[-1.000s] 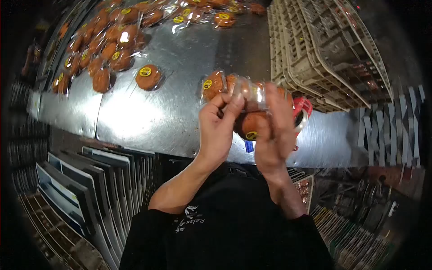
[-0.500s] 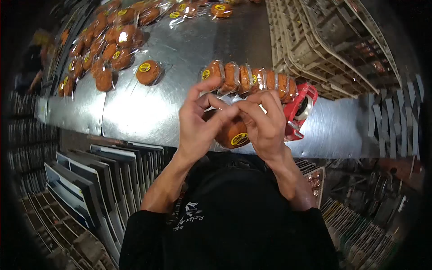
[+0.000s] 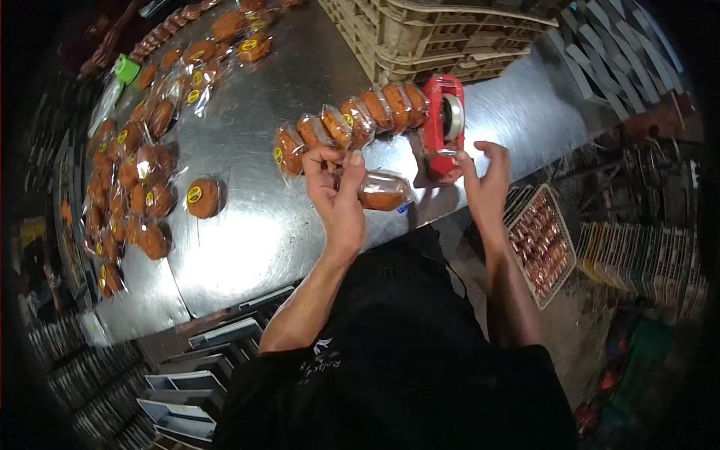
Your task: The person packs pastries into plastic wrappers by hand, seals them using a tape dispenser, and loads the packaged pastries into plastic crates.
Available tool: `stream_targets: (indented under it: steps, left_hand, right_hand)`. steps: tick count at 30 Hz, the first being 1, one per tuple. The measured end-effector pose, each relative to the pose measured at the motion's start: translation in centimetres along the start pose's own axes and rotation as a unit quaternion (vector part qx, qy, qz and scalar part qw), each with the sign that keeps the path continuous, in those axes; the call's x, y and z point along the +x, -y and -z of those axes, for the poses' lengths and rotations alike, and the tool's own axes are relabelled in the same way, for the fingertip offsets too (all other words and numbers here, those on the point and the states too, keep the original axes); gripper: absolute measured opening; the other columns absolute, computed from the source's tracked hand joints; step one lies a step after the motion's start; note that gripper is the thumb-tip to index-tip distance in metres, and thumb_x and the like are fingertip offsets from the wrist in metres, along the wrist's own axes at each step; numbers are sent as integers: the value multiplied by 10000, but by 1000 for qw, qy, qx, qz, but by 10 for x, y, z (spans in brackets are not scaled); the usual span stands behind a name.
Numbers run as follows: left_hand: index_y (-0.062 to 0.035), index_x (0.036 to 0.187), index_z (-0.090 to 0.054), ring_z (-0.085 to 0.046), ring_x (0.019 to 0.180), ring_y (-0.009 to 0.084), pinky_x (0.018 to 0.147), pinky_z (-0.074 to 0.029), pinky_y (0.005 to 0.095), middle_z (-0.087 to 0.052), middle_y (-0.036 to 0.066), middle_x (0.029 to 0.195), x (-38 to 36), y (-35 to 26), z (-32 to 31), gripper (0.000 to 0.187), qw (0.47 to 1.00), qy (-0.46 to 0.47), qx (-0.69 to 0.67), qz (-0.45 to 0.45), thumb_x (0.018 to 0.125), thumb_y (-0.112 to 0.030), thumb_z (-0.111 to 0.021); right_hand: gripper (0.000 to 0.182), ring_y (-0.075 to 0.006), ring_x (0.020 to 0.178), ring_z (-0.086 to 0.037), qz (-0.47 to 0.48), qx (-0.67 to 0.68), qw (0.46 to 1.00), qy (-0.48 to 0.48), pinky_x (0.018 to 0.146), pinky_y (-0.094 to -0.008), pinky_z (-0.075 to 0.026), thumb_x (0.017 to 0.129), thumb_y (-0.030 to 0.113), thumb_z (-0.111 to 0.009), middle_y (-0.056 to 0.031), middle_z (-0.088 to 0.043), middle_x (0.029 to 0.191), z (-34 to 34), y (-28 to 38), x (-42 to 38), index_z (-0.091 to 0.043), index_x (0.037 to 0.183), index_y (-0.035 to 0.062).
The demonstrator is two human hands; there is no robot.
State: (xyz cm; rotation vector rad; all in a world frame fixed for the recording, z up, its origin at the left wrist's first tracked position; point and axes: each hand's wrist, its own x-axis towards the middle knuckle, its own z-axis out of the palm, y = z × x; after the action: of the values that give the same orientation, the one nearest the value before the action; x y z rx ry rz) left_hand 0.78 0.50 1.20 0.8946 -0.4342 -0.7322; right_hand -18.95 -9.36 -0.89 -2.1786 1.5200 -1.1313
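My left hand [image 3: 339,199] is closed around a brown bun [image 3: 381,196] in clear plastic wrap, above the front edge of the metal table. A small blue mark shows at the wrap's right end. My right hand [image 3: 484,180] has its thumb and index finger apart at the near end of a red tape dispenser [image 3: 430,131], which bears a pale roll of tape [image 3: 453,118]. Whether its fingertips touch tape is too small to tell. A row of wrapped buns [image 3: 358,122] leans together, reaching from beside my left hand to the dispenser.
Many wrapped buns with yellow labels [image 3: 142,172] are heaped on the metal table [image 3: 247,150] at left, one bun [image 3: 203,198] apart. Stacked plastic crates [image 3: 435,34] stand behind the dispenser. A crate of wrapped items [image 3: 541,244] is at lower right. Another person's hands [image 3: 101,56] show far left.
My hands have parted: both were together at the bun's wrap. The left now holds the bun alone, turned on its side, while the right has moved to the tape dispenser. The view has turned.
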Motion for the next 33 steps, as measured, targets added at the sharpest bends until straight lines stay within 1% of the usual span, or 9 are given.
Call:
stream_targets:
  steps: [3, 9, 11, 14, 18, 23, 25, 27, 33]
  left_hand:
    - [-99, 993, -383, -435, 724, 40, 620, -376, 197, -478, -12, 812, 0, 11, 5, 314, 998, 52, 41, 21, 874, 33, -641]
    - [-111, 949, -379, -425, 734, 51, 657, -387, 205, -460, -10, 849, 10, 31, 11, 297, 996, 20, 85, 7, 882, 22, -636]
    - [-115, 951, -375, -429, 744, 56, 669, -388, 210, -460, -9, 850, 4, 40, 14, 297, 995, -2, 95, 10, 886, 11, -637]
    - [-119, 946, -370, -437, 756, 63, 678, -385, 209, -460, -10, 846, 10, 57, 11, 281, 995, -55, 89, 3, 902, -25, -631]
    - [-90, 961, -351, -423, 734, 74, 655, -389, 233, -430, 7, 806, 7, 31, 2, 302, 995, -72, 65, 4, 866, 56, -598]
    - [-84, 978, -407, -507, 828, 76, 730, -425, 218, -526, 31, 890, 18, -17, 33, 284, 998, 0, 36, -59, 854, 42, -629]
    - [-31, 1159, -485, -578, 961, 127, 829, -473, 265, -595, 76, 1050, 25, -39, 41, 339, 982, -182, -48, -7, 858, 5, -637]
    - [-5, 1335, -451, -570, 1129, 194, 963, -464, 338, -573, 121, 1228, 18, -64, 71, 502, 974, -127, -160, 96, 871, -42, -639]
    - [65, 1329, -451, -572, 1144, 329, 993, -439, 397, -557, 230, 1264, 79, -30, 139, 677, 925, -61, 361, 98, 902, -439, -604]
  right_hand:
    - [319, -282, 878, -583, -194, 119, 970, 86, 830, -383, -434, 838, 269, -703, -185, -604, 840, -30, -27, 16, -684, 766, -41]
    - [370, -156, 744, -565, -174, 104, 978, 54, 752, -325, -444, 915, 321, -654, -70, -626, 770, -4, -35, -35, -660, 863, -45]
    - [317, -135, 744, -556, -413, 283, 858, 119, 752, -315, -441, 929, 291, -639, -45, -621, 764, -15, -13, -45, -652, 819, -5]
    - [191, -210, 962, -535, -76, 281, 952, 95, 827, -301, -426, 843, 143, -703, -97, -571, 963, -7, 79, -23, -662, 754, -21]
    - [199, -246, 1015, -530, 48, 270, 950, 147, 881, -355, -435, 835, 86, -667, -115, -546, 1062, -46, 104, -19, -612, 1015, 20]
    - [340, -139, 1129, -496, -366, 501, 566, 542, 969, -299, -396, 887, 83, -575, -62, -545, 1163, -56, 107, 19, -479, 1214, 88]
    - [351, -155, 1173, -461, -344, 548, 635, 421, 1007, -317, -361, 902, 54, -540, -74, -503, 1219, -90, 132, -1, -437, 1237, 76]
    - [443, -201, 1205, -419, -221, 562, 665, 439, 1033, -350, -335, 910, 38, -538, -94, -416, 1291, -101, 157, -4, -334, 1301, 79]
    - [329, -173, 1081, -560, -138, 469, 772, 408, 940, -304, -445, 944, 71, -554, -98, -533, 1221, -112, 155, 46, -432, 1248, 35]
